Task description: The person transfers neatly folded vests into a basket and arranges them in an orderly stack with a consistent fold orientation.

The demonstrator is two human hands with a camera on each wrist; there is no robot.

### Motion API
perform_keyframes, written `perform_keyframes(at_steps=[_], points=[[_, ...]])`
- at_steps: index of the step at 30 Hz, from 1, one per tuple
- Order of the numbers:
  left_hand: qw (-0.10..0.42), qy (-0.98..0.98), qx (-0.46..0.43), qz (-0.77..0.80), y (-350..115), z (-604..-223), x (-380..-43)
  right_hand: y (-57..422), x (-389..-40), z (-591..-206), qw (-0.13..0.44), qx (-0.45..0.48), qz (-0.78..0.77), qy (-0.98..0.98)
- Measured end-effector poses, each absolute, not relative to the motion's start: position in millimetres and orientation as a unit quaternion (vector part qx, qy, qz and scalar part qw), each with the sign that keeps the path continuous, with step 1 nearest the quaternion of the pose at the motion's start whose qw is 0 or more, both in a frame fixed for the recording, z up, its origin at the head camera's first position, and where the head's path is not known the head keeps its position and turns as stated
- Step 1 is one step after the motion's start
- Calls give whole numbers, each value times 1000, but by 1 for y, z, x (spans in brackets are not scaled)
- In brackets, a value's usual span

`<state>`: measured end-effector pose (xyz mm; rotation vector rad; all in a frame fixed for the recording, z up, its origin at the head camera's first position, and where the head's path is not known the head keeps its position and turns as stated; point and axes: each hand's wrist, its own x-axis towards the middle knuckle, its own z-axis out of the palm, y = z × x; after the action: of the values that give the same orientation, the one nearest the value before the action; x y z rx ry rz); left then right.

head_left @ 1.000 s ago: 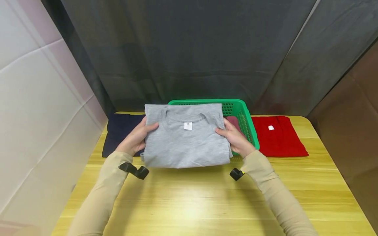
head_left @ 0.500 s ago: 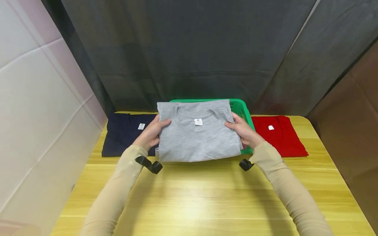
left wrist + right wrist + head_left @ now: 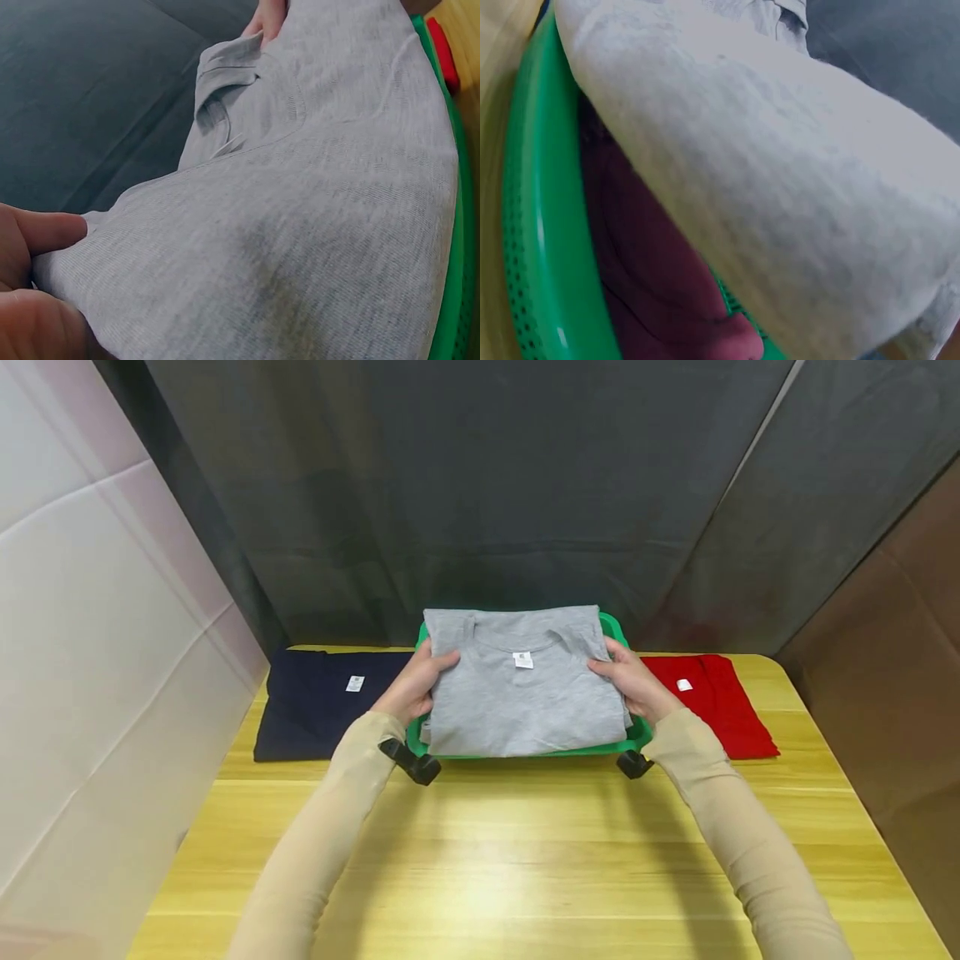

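A folded grey T-shirt point(image 3: 528, 702) with a white neck label is held flat over the green basket point(image 3: 641, 731). My left hand point(image 3: 420, 685) pinches its left side, thumb on top; my right hand point(image 3: 633, 681) grips the right side the same way. In the left wrist view the shirt point(image 3: 300, 210) stretches away from my thumb and fingers toward the other hand. Below the shirt, the right wrist view shows dark maroon cloth point(image 3: 652, 262) lying inside the basket point(image 3: 551, 225). Most of the basket's inside is hidden under the shirt.
A folded navy T-shirt point(image 3: 315, 710) lies on the wooden table point(image 3: 480, 860) left of the basket, and a folded red T-shirt point(image 3: 720, 710) lies to its right. A dark grey curtain point(image 3: 495, 485) hangs behind, with a white panel point(image 3: 97, 635) on the left and a brown one point(image 3: 892, 677) on the right.
Both hands have carried the grey T-shirt to the right and slightly farther back, so it now sits over the basket's middle. The navy T-shirt and its label have come into fuller view.
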<state>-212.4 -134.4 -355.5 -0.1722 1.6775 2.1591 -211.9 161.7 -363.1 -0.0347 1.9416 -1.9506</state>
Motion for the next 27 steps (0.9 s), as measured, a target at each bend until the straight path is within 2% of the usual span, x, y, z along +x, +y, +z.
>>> perform_keyframes(at_steps=[20, 27], points=[[184, 640, -69, 743, -124, -362, -235, 166, -231, -371, 204, 7, -692, 693], [195, 649, -74, 732, -118, -370, -239, 169, -232, -383, 218, 32, -679, 700]])
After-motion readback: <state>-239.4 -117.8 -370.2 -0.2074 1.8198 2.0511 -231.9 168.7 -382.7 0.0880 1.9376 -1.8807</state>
